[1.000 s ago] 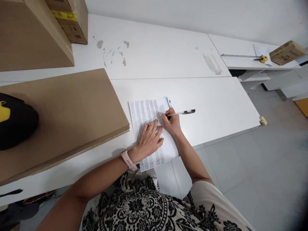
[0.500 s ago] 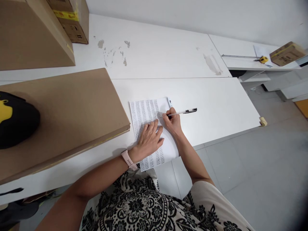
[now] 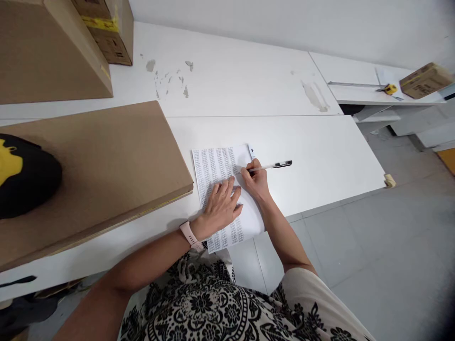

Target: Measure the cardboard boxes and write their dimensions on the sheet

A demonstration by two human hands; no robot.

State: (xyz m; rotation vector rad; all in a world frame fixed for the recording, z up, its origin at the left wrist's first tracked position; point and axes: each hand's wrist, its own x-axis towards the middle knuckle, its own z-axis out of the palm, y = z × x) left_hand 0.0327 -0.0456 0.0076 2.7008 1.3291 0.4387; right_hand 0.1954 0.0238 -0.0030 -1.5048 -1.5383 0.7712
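A white sheet of paper (image 3: 250, 215) with columns of small dark writing lies on the white table, its near edge reaching past the table's front. My left hand (image 3: 222, 203) rests flat on the sheet, fingers spread a little, with a pink band round the wrist. My right hand (image 3: 256, 180) grips a pen (image 3: 273, 166) with a clear barrel and a black end. The pen slants up to the right; its tip is at the written columns, mostly hidden by my fingers. Beyond my right hand, a small whitish item with a dark letter (image 3: 251, 150) lies at the sheet's far corner.
A flat cardboard box (image 3: 106, 156) lies to the left, with a black and yellow object (image 3: 35, 184) on top. Taller cartons (image 3: 67, 52) stand behind it. Far right are a yellow tape measure (image 3: 390, 89) and a small carton (image 3: 424, 81). The table's corner has a beige guard (image 3: 390, 180).
Hardly anything differs. The whole view has shifted very slightly; my left hand stays on the paper and my right hand keeps the pen at nearly the same spot.
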